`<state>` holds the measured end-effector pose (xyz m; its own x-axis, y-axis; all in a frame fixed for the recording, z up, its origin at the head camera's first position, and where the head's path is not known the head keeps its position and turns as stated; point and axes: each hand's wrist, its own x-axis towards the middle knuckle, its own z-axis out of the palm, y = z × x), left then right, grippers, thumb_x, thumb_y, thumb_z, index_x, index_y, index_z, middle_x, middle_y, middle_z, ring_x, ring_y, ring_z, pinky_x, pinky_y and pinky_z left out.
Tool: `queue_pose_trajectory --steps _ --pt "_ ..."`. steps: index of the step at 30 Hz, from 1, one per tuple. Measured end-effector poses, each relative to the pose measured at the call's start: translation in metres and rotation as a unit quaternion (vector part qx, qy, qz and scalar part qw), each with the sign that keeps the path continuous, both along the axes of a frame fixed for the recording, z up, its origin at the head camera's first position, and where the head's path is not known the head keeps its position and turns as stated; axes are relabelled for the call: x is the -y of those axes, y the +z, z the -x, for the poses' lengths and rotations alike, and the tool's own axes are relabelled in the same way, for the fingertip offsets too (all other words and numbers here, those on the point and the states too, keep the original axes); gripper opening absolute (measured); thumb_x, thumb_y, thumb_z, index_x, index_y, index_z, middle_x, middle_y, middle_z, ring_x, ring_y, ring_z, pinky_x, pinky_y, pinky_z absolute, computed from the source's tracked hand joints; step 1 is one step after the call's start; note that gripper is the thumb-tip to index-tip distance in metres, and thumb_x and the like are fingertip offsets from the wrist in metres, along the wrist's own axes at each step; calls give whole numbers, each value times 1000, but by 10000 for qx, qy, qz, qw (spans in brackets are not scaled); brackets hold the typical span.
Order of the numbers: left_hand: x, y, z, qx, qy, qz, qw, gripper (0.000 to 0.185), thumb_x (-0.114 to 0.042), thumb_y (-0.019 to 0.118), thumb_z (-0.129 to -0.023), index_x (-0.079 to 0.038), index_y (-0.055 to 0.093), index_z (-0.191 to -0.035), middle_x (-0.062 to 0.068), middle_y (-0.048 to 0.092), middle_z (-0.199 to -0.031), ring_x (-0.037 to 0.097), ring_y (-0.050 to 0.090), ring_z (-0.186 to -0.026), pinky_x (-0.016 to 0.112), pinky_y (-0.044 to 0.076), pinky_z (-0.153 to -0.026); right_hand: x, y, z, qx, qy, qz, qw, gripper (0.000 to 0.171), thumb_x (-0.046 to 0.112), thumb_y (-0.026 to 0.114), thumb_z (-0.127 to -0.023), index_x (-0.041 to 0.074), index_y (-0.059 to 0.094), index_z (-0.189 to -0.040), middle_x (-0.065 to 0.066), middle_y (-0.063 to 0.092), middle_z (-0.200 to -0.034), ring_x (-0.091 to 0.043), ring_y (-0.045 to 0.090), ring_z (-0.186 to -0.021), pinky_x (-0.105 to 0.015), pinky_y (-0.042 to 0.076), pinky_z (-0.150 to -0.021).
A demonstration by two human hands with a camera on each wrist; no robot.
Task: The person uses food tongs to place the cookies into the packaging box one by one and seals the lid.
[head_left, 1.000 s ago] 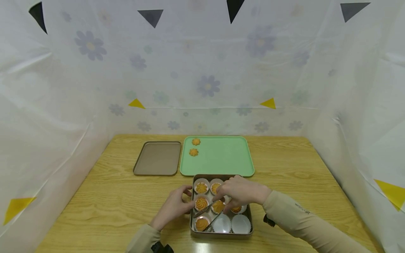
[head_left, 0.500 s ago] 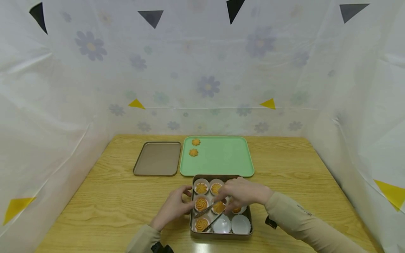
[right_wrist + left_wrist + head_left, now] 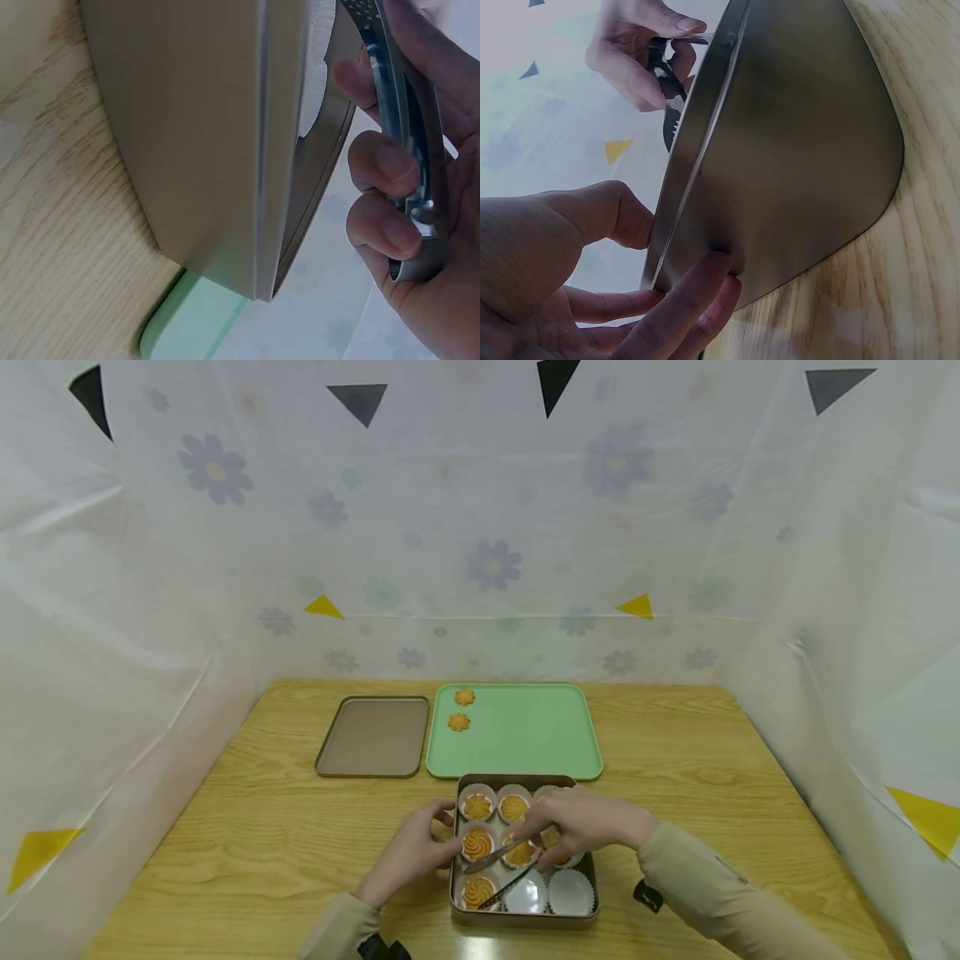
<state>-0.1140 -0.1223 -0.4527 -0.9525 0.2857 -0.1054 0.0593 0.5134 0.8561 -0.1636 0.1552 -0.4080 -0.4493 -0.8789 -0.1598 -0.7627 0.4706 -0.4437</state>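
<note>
My left hand (image 3: pixel 412 846) holds the left wall of a deep square baking pan (image 3: pixel 525 921), thumb at the rim and fingers against the outside, as the left wrist view shows. Inside stand white paper cups; several hold piped golden cookies, while two front cups (image 3: pixel 572 892) are bare. My right hand (image 3: pixel 588 822) grips metal serving tongs (image 3: pixel 409 112) over the pan. Their spread tips reach down-left to either side of the front-left cookie (image 3: pixel 477 892); whether they touch it I cannot tell. The hand partly hides the cups on the right.
Behind the pan lies a green tray (image 3: pixel 536 731) with two flower-shaped cookies (image 3: pixel 459 722) at its left side. A flat brown tray (image 3: pixel 372 737) sits to its left. The wooden table (image 3: pixel 247 835) is enclosed by white flowered sheeting (image 3: pixel 420 527).
My right hand has shifted slightly to the right and down, with the tongs' tips staying near the front-left cookie. My left hand and the pan have not visibly moved.
</note>
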Motion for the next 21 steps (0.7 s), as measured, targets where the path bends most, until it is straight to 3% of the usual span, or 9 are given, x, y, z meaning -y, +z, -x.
queue_pose_trajectory --steps 4,14,21 --pt "-1 0 0 15 8 -23 10000 62 -6 71 -80 10 51 -137 24 64 -111 21 70 -81 26 59 -62 -2 -2 -1 283 -137 36 9995 41 38 77 -85 27 72 -124 9 71 -90 -5 63 -82 -13 45 -66" --pt "0 -1 1 -17 -4 20 10000 62 -7 71 -80 10 51 -137 23 65 -111 22 70 -83 26 59 -63 -11 -11 1 506 -205 402 9977 42 38 76 -86 28 70 -127 11 71 -90 6 51 -70 -12 44 -61" --pt "0 -2 1 -55 -8 39 10000 62 -7 72 -81 10 51 -137 23 65 -111 23 71 -83 27 60 -64 -18 -16 4 740 -244 916 9927 42 34 78 -85 25 71 -126 3 72 -89 7 46 -64 -12 44 -55"
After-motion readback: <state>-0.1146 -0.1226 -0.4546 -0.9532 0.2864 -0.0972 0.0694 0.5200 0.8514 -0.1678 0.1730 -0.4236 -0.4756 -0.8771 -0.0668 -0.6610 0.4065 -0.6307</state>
